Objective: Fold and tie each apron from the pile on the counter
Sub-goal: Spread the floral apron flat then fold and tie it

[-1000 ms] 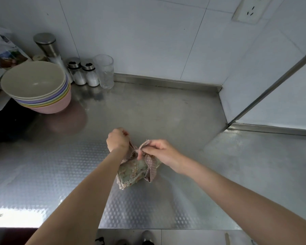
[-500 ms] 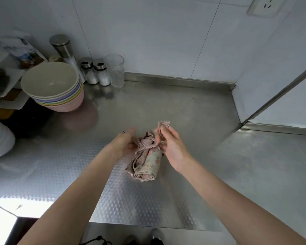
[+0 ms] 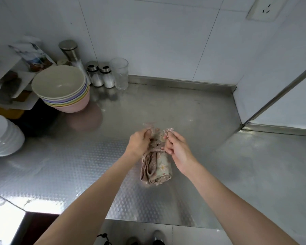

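Note:
A folded apron (image 3: 156,167), a floral and dotted bundle, lies on the steel counter (image 3: 78,161) near its front edge, its long side pointing away from me. A strap is wrapped around its upper part. My left hand (image 3: 140,144) pinches one strap end at the bundle's far left. My right hand (image 3: 175,147) pinches the other strap end at the far right, a loop showing above its fingers. Both hands sit close together over the bundle's far end. No other apron is in view.
A stack of pastel bowls (image 3: 62,89) stands at the back left, white bowls (image 3: 2,137) at the left edge. Shakers (image 3: 102,76), a tall steel canister (image 3: 71,53) and a glass (image 3: 119,73) line the back wall. A wall corner (image 3: 237,103) juts in at the right.
The bundle has turned from lying slanted to lying lengthwise away from me. Both hands moved to its far end and now hold the strap ends closer together.

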### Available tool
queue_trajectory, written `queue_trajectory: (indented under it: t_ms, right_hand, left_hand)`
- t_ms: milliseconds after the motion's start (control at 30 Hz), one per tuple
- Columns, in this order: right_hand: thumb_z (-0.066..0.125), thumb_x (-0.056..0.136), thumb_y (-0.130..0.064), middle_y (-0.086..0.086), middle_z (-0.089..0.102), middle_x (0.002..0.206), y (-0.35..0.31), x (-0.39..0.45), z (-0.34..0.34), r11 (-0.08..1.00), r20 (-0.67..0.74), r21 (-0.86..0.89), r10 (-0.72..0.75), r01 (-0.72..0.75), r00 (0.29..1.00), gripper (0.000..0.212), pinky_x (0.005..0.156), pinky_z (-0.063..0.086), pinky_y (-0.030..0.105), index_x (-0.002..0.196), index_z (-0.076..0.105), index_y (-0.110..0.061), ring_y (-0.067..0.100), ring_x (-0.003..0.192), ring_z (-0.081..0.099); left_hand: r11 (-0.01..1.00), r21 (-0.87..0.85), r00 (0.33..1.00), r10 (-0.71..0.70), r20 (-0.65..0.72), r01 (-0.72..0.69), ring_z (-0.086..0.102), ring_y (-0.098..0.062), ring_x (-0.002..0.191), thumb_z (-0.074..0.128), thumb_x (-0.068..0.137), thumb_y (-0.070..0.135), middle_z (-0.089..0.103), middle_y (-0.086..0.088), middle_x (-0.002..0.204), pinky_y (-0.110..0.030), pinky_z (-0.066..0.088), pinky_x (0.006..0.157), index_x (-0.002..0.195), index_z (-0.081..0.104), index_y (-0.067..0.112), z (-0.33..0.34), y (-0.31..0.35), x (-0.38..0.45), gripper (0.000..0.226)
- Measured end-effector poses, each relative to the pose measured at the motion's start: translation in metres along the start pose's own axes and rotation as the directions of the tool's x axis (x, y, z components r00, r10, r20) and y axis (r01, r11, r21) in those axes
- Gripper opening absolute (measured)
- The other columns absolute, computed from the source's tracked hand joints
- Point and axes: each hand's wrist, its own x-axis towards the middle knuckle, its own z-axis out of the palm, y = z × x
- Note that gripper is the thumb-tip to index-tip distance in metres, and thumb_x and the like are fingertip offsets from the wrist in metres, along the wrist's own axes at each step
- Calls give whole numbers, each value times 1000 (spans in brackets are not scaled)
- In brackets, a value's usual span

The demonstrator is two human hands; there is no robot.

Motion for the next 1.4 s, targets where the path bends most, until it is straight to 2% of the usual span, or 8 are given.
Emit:
queue_trajectory:
  t_ms: [367,567,667,800,967,1067,1233,1400]
  right_hand:
    - [30,91,5,-10,40,42,-3,1,-19,948,47,-63,314,-311,948,30,36,23,13,71,43,-14,1,35,29]
    - [48,96,-22,-2,53,67,-1,-6,-10,941,51,-36,337,-336,940,19,45,36,17,77,55,-23,6,46,45]
    - [44,99,-17,3,59,65,4,0,-13,964,-148,138,246,-226,958,22,39,36,16,81,56,-13,5,39,48]
    - [38,100,-14,15,62,91,-3,-9,-27,934,118,209,272,-292,955,23,57,45,23,103,55,1,14,63,49]
    - [52,90,4,10,65,90,-13,-15,-30,961,253,-215,225,-172,941,12,77,47,22,94,62,3,14,79,58]
    - [69,81,-5,4,59,93,-18,-13,-29,693,259,-713,119,107,958,15,81,38,16,96,72,-2,14,95,53]
    - [65,83,-6,4,46,89,-11,-10,-11,101,392,-911,-86,399,916,7,78,42,29,87,71,-5,26,86,56]
    - [58,88,-7,11,51,101,0,-15,-4,77,266,-949,-331,306,906,9,77,43,37,94,52,-5,29,88,56]
  left_hand:
    - [883,372,949,208,237,-286,57,-39,102,30,101,33,63,-19,110,-39,42,79,116,50,12,12,19,-30,34]
    - [736,589,929,156,335,-335,57,-36,109,31,101,32,59,-14,121,-41,45,86,135,40,22,23,22,-34,37]
    - [839,428,919,191,343,-335,58,-36,108,41,98,31,62,-18,117,-40,44,89,128,51,15,20,17,-31,36]
    - [989,70,915,94,391,-131,59,-14,69,50,95,20,64,-13,79,-21,43,67,92,66,6,1,2,-19,21]
    - [889,-316,867,-154,474,330,42,-12,51,48,84,4,47,-2,54,-22,29,49,62,55,12,-14,-1,-18,24]
    - [840,-351,844,-211,493,415,42,-12,46,47,80,18,49,-1,50,-24,27,47,62,50,12,-13,-2,-18,19]
    - [921,-139,879,-292,376,365,43,-14,50,59,86,27,52,-7,59,-19,29,42,68,60,13,-3,3,-13,24]
    - [904,-113,851,-339,400,413,47,-12,45,45,95,32,56,4,40,-17,25,38,68,54,16,1,9,-15,33]
